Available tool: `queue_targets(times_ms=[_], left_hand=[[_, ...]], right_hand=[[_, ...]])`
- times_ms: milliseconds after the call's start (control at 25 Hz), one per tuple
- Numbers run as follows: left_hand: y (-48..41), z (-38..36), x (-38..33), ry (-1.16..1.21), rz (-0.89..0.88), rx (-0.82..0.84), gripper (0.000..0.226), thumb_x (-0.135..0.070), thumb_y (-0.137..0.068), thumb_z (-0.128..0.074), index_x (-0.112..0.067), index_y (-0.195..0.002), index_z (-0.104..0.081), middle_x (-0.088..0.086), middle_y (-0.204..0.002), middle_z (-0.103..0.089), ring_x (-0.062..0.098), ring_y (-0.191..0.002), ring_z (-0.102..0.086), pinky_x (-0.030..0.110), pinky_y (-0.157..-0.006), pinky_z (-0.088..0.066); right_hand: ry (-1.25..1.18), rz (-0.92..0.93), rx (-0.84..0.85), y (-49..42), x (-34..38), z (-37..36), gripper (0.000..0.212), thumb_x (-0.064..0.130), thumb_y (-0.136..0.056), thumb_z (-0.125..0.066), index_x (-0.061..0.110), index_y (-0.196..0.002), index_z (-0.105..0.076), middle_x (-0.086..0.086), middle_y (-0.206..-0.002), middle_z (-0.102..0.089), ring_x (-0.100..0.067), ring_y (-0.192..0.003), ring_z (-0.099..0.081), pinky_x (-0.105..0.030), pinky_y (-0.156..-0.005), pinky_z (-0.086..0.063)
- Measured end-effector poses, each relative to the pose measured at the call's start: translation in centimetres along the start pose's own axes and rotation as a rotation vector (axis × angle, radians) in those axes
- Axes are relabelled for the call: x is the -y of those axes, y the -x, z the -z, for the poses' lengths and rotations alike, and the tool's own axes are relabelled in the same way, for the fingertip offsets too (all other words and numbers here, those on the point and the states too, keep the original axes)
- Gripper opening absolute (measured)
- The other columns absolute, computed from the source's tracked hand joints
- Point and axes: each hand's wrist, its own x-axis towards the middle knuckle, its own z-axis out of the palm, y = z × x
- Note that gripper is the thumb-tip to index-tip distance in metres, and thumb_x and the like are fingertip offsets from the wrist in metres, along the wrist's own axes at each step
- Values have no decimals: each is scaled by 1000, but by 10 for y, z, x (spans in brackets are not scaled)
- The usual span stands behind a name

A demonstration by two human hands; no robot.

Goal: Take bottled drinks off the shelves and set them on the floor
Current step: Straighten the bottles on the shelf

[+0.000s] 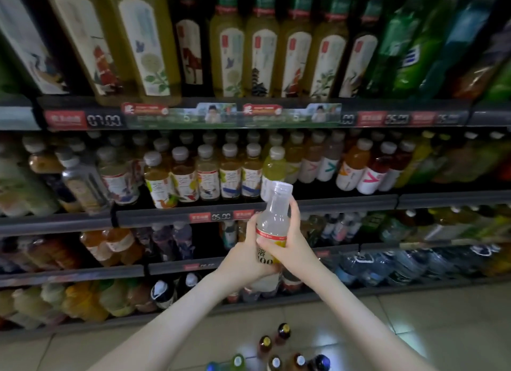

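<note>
Shelves (249, 205) behind bottle (272, 227) (two-handed)

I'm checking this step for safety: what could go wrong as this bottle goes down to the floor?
The pale bottle is held by both hands, left and right; letting go with one could let it slip. The floor bottles stand close together right below, so setting it down among them may topple some.
</note>
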Motion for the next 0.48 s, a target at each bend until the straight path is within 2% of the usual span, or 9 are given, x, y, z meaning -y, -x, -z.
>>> queue_targets(times_ms=[80, 200, 280, 360, 400, 480], left_hand=[[-10, -25, -21, -41, -9, 20, 107, -33, -69, -76, -45, -140, 3, -9, -101, -66, 9, -84, -66, 27, -76, -54], [-30, -67, -54, 44, -17, 68, 105, -32, -70, -77, -49, -138, 1, -12, -108, -65, 3, -89, -66, 25, -82, -53], [-45, -92, -78, 82, -32, 118, 100, -29, -74, -76, -50, -138, -3, -21, -111, -62, -6, -91, -63, 14, -81, -50], [-58, -111, -100, 11, -50, 155, 90, -31, -80, -69, -53, -138, -4, -31, -116, -51, -11, -97, -57, 4, -78, -42], [-65, -119, -110, -33, -63, 158, 85, -33, -83, -66, -53, -139, -5, -31, -123, -47, -8, -106, -53, 4, -81, -39], [-79, -133, -119, -115, -74, 129, 82, -35, -86, -61, -47, -146, -7, -17, -141, -42, 4, -125, -44, 14, -96, -36]], right_hand=[[6, 2, -5, 6, -7, 34, 104, 25, -83, -73, 49, -142, 10, 12, -136, -43, -1, -118, -50, -12, -88, -43], [27, 30, -41, 13, -20, 91, 103, 21, -81, -75, 42, -147, 2, 23, -121, -47, 12, -106, -51, -4, -77, -44], [29, 20, -76, 17, -30, 131, 96, 19, -80, -77, 40, -145, -9, 27, -113, -51, 16, -97, -54, -3, -71, -45], [26, 0, -128, 21, -38, 167, 80, 17, -79, -78, 36, -138, -27, 23, -107, -57, 16, -90, -58, -4, -68, -46], [27, -15, -157, 22, -41, 184, 71, 17, -78, -78, 34, -131, -34, 19, -106, -60, 14, -89, -59, -6, -67, -46], [-1, -48, -216, 22, -45, 212, 61, 18, -77, -79, 33, -120, -40, 12, -106, -62, 6, -93, -60, -10, -68, -47]])
